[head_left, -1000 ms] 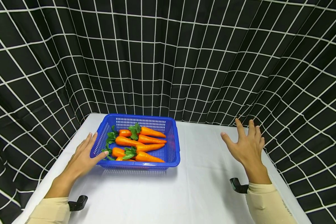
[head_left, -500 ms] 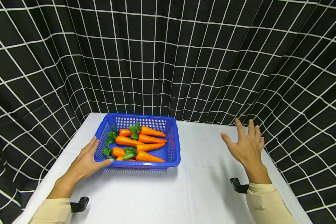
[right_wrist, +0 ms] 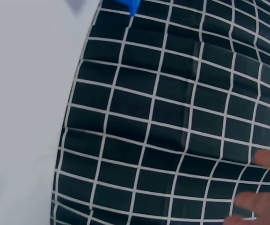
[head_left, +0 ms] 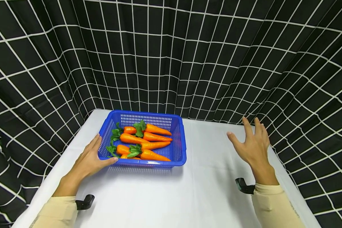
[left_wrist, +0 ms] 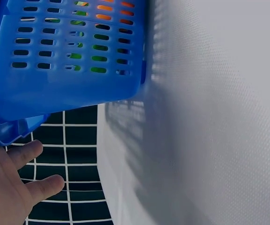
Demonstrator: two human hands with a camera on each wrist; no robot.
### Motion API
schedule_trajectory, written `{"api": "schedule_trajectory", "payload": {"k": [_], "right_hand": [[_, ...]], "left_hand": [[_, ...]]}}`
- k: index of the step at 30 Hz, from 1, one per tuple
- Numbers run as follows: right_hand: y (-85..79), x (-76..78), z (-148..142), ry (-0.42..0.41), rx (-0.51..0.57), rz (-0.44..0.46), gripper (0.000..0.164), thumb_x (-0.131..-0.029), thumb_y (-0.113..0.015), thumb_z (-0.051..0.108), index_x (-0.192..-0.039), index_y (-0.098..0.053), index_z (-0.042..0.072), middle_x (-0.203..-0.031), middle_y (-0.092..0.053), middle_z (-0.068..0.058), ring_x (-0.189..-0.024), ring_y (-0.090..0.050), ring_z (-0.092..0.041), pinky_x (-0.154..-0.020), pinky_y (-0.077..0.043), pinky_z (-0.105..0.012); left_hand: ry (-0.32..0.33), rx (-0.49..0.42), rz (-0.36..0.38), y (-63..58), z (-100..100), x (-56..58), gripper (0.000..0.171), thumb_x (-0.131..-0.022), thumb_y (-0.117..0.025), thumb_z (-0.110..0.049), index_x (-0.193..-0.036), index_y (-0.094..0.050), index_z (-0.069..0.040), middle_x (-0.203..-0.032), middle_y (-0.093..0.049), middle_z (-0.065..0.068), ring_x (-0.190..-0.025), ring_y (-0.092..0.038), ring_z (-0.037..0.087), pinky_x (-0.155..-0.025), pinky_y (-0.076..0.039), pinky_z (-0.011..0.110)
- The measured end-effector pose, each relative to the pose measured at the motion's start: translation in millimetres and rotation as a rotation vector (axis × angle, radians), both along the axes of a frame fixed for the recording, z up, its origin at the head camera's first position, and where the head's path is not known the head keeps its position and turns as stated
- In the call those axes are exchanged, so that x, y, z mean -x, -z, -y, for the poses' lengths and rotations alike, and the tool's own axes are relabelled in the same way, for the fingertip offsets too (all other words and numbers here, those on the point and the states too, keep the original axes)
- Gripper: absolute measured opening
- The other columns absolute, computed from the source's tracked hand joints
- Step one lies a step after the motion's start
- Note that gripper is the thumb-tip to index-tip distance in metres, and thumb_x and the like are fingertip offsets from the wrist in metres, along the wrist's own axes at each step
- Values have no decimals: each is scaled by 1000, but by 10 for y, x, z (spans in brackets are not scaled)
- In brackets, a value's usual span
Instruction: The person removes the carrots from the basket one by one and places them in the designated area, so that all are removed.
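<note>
A blue plastic basket (head_left: 179,163) with slotted walls holds several orange carrots (head_left: 155,155) with green leafy tops (head_left: 134,150). My left hand (head_left: 88,160) is at its near left corner, the thumb along the front rim and the fingers by the left side. In the left wrist view, two extended fingers (left_wrist: 46,187) of that hand show beyond the basket wall (left_wrist: 69,79); they do not curl round it. Well to the right, my right hand (head_left: 253,147) hovers above the table with its fingers spread and nothing in them. Only some of its fingertips (right_wrist: 254,201) appear in the right wrist view.
The basket stands on a table with a white cloth (head_left: 159,196), towards the back left. A black curtain with a white grid (head_left: 159,63) surrounds the table at the back and both sides. Each wrist wears a black camera mount (head_left: 85,202).
My left hand has shifted right and slightly nearer, its thumb moving from over the basket's corner to the front rim. The right hand stays in place. The head view has tilted slightly.
</note>
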State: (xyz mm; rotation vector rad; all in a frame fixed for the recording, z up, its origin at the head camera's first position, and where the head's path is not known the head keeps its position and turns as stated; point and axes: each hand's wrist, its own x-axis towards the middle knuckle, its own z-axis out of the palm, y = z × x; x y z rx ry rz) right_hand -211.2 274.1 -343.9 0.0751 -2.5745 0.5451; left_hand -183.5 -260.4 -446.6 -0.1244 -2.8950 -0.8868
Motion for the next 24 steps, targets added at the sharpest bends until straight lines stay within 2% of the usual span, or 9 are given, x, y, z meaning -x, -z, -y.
{"api": "schedule_trajectory", "payload": {"k": [4, 7, 9, 12, 16, 20, 24], "right_hand": [[-76, 46, 34, -153, 119, -195, 69, -82, -71, 34, -143, -47, 9, -148, -35, -19, -133, -29, -44, -99, -23, -67], [-145, 73, 80, -276, 189, -319, 63, -77, -76, 20, -135, -56, 6, -135, -52, -15, -121, -46, -35, -93, -37, -50], [-186, 84, 123, -349, 221, -356, 61, -76, -78, 11, -132, -58, 5, -127, -58, -14, -115, -52, -28, -91, -40, -37], [-240, 98, 201, -479, 297, -351, 59, -75, -76, -4, -130, -57, 0, -122, -60, -17, -109, -55, -23, -88, -40, -25], [-324, 104, 305, -683, 474, -300, 57, -76, -68, -18, -130, -50, -11, -121, -56, -25, -109, -55, -26, -89, -43, -28], [-422, 107, 433, -858, 655, -247, 50, -84, -62, -12, -131, -46, -12, -122, -55, -26, -108, -56, -30, -87, -46, -30], [-479, 164, 592, -989, 802, -200, 48, -88, -61, -2, -133, -46, -9, -122, -55, -28, -106, -57, -35, -86, -49, -33]], "left_hand": [[0, -5, -1, -30, -14, 16, 120, -75, -69, -66, -152, -9, 3, -159, -4, 18, -139, -14, 47, -103, -20, 67], [0, -6, 7, -51, -28, 10, 120, -75, -69, -66, -152, -9, 3, -159, -3, 18, -139, -14, 47, -103, -20, 67], [0, -6, 14, -62, -40, 5, 120, -75, -69, -66, -152, -9, 3, -159, -2, 18, -139, -14, 48, -103, -20, 67], [-2, -1, 25, -66, -52, 3, 119, -76, -69, -66, -152, -8, 3, -159, -2, 19, -138, -15, 49, -103, -20, 67], [-4, 7, 35, -56, -60, 9, 119, -76, -69, -66, -152, -9, 4, -159, -2, 19, -137, -16, 51, -103, -21, 68], [-4, 9, 36, -38, -49, 5, 119, -76, -69, -65, -152, -9, 4, -159, -2, 19, -136, -17, 52, -102, -21, 69], [-4, 12, 30, -16, -21, -17, 121, -75, -68, -68, -152, -9, 4, -159, -2, 18, -136, -18, 52, -101, -22, 69]]}}
